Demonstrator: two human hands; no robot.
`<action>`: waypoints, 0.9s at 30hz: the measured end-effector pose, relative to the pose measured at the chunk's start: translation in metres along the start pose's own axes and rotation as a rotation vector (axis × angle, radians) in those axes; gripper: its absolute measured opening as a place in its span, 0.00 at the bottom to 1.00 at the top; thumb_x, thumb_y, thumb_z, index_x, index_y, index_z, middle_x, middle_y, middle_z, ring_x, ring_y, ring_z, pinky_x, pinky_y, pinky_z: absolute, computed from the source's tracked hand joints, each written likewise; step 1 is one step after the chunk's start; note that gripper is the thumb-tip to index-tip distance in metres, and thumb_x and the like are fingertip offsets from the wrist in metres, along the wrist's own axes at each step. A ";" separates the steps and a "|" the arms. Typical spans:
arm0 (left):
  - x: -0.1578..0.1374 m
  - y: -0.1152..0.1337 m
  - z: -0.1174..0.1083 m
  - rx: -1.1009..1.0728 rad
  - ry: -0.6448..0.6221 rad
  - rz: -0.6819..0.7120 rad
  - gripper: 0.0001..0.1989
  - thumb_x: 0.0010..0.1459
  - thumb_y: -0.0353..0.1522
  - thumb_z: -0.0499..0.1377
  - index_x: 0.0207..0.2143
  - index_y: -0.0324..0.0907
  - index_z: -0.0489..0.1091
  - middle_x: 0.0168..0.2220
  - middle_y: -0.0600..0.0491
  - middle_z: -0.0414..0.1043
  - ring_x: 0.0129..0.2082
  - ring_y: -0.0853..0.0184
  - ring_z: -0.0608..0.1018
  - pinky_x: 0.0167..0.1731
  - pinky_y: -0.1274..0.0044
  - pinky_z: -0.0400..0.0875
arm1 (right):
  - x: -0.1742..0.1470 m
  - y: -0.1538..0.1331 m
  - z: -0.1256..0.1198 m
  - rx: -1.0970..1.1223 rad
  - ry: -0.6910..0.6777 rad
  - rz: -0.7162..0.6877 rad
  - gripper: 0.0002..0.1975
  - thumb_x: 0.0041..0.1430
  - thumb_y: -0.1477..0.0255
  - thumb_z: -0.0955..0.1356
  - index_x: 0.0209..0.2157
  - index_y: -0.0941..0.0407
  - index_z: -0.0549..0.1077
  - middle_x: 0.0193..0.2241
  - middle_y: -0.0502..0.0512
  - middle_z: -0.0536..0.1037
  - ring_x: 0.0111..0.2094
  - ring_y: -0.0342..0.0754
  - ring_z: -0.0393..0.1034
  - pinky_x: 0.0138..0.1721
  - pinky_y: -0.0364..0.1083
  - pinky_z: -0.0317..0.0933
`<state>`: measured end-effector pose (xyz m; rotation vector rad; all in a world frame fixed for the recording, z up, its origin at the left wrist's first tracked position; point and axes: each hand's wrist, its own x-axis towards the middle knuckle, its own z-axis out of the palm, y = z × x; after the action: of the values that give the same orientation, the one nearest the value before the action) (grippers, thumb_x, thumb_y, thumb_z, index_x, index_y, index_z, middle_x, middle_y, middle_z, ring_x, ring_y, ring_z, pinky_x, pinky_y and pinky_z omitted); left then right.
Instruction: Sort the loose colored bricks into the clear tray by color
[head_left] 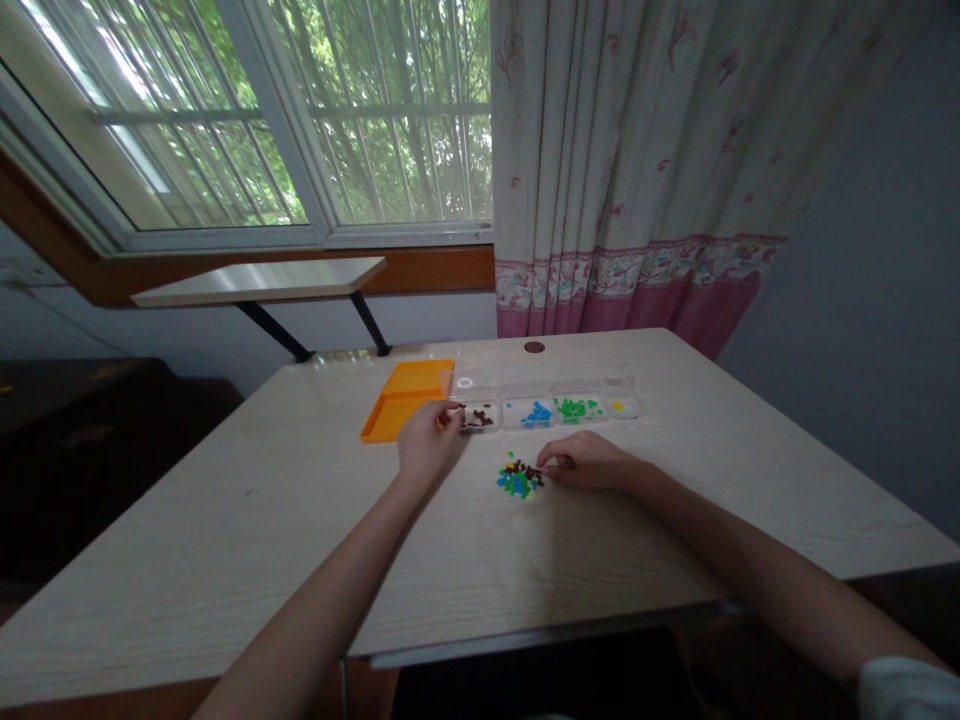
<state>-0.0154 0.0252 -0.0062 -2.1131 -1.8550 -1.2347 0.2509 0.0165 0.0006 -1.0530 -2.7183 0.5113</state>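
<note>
My left hand [431,438] is closed in a pinch at the left compartment of a clear plastic box [501,412], where small brown pieces [480,416] lie. Anything between those fingertips is too small to make out. My right hand [589,460] pinches at the right edge of a mixed pile of small pieces [517,482], touching or close to the brown ones. What its fingertips hold cannot be made out. Other compartments contain blue pieces [537,415], green pieces [576,409] and a little yellow [618,406]. The box's transparent lid [517,383] appears tipped open behind it.
An orange tray [397,412] with two sections lies left of the clear box. A raised shelf [262,280] on black legs stands at the back left of the wooden table [300,540]. A round brown disc [534,347] is near the far edge, below a curtain [622,200].
</note>
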 end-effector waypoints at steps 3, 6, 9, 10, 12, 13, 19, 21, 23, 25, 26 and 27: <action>0.002 -0.004 0.002 0.044 -0.048 -0.023 0.11 0.54 0.37 0.54 0.34 0.42 0.73 0.24 0.54 0.70 0.24 0.68 0.71 0.23 0.80 0.60 | 0.000 0.001 0.001 0.003 -0.003 -0.019 0.12 0.56 0.66 0.63 0.40 0.52 0.73 0.23 0.49 0.74 0.25 0.42 0.66 0.28 0.39 0.53; 0.001 -0.003 0.002 0.039 -0.060 0.004 0.13 0.55 0.38 0.53 0.35 0.41 0.72 0.25 0.53 0.71 0.25 0.68 0.71 0.24 0.79 0.61 | 0.000 0.001 0.002 -0.001 0.004 -0.036 0.12 0.55 0.66 0.63 0.39 0.51 0.74 0.23 0.49 0.74 0.25 0.42 0.66 0.28 0.39 0.54; -0.003 0.002 0.001 0.008 -0.098 0.081 0.13 0.57 0.38 0.51 0.33 0.40 0.72 0.26 0.53 0.71 0.26 0.68 0.72 0.26 0.79 0.62 | 0.001 0.001 0.004 0.018 0.008 -0.039 0.12 0.55 0.66 0.63 0.39 0.52 0.74 0.25 0.50 0.76 0.26 0.43 0.68 0.29 0.40 0.55; -0.005 0.004 0.001 -0.005 -0.128 0.118 0.13 0.57 0.38 0.51 0.33 0.41 0.71 0.26 0.53 0.71 0.26 0.69 0.71 0.26 0.79 0.62 | 0.001 0.001 0.004 0.030 0.007 -0.041 0.12 0.55 0.67 0.63 0.38 0.52 0.74 0.27 0.50 0.76 0.28 0.43 0.68 0.30 0.40 0.55; -0.010 0.011 0.001 -0.038 -0.207 0.220 0.12 0.57 0.36 0.51 0.32 0.41 0.71 0.26 0.53 0.71 0.26 0.70 0.71 0.25 0.80 0.62 | 0.002 0.002 0.006 0.050 0.003 -0.043 0.11 0.56 0.68 0.62 0.37 0.52 0.75 0.30 0.51 0.77 0.30 0.43 0.69 0.32 0.40 0.56; -0.012 0.015 0.000 -0.060 -0.250 0.289 0.11 0.57 0.35 0.51 0.32 0.41 0.71 0.27 0.52 0.72 0.26 0.70 0.71 0.26 0.80 0.63 | 0.002 0.002 0.006 0.053 0.004 -0.040 0.11 0.56 0.68 0.62 0.37 0.52 0.75 0.31 0.51 0.77 0.30 0.43 0.69 0.32 0.40 0.56; -0.024 0.038 -0.004 -0.089 -0.389 0.587 0.10 0.58 0.33 0.50 0.34 0.40 0.69 0.28 0.51 0.71 0.29 0.69 0.72 0.29 0.79 0.64 | 0.004 -0.001 0.010 0.083 0.077 -0.009 0.11 0.57 0.69 0.61 0.37 0.56 0.72 0.23 0.49 0.74 0.23 0.40 0.64 0.26 0.38 0.52; -0.026 0.043 -0.004 -0.064 -0.405 0.628 0.10 0.59 0.34 0.50 0.35 0.41 0.69 0.28 0.51 0.71 0.28 0.70 0.72 0.28 0.80 0.63 | 0.004 -0.003 0.011 0.135 0.100 -0.006 0.11 0.58 0.69 0.60 0.37 0.57 0.71 0.19 0.47 0.71 0.20 0.39 0.60 0.24 0.38 0.50; -0.028 0.046 -0.004 -0.042 -0.424 0.662 0.10 0.59 0.34 0.49 0.36 0.41 0.69 0.28 0.51 0.70 0.28 0.70 0.72 0.27 0.80 0.63 | 0.005 -0.006 0.012 0.193 0.109 -0.010 0.12 0.59 0.68 0.59 0.36 0.58 0.70 0.17 0.46 0.67 0.19 0.38 0.58 0.23 0.38 0.49; -0.028 0.048 -0.004 -0.031 -0.433 0.684 0.10 0.59 0.34 0.49 0.36 0.41 0.68 0.28 0.52 0.70 0.28 0.70 0.72 0.28 0.80 0.63 | 0.005 -0.008 0.013 0.244 0.116 -0.019 0.12 0.59 0.67 0.59 0.35 0.59 0.69 0.17 0.45 0.65 0.18 0.38 0.55 0.22 0.38 0.48; -0.029 0.049 -0.003 -0.028 -0.429 0.691 0.10 0.59 0.33 0.49 0.36 0.41 0.68 0.28 0.52 0.70 0.28 0.70 0.72 0.28 0.80 0.63 | 0.006 -0.008 0.013 0.267 0.118 -0.024 0.12 0.59 0.67 0.59 0.35 0.59 0.69 0.17 0.44 0.64 0.18 0.38 0.54 0.22 0.37 0.48; -0.029 0.049 -0.003 -0.027 -0.426 0.697 0.10 0.60 0.33 0.48 0.36 0.41 0.68 0.28 0.52 0.70 0.28 0.70 0.72 0.28 0.80 0.63 | 0.006 -0.009 0.014 0.289 0.122 -0.027 0.13 0.59 0.67 0.59 0.35 0.60 0.69 0.17 0.44 0.64 0.18 0.37 0.54 0.22 0.37 0.47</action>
<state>0.0263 -0.0126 0.0001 -2.8259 -0.9931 -0.6839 0.2369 0.0107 -0.0082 -0.9368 -2.4561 0.7793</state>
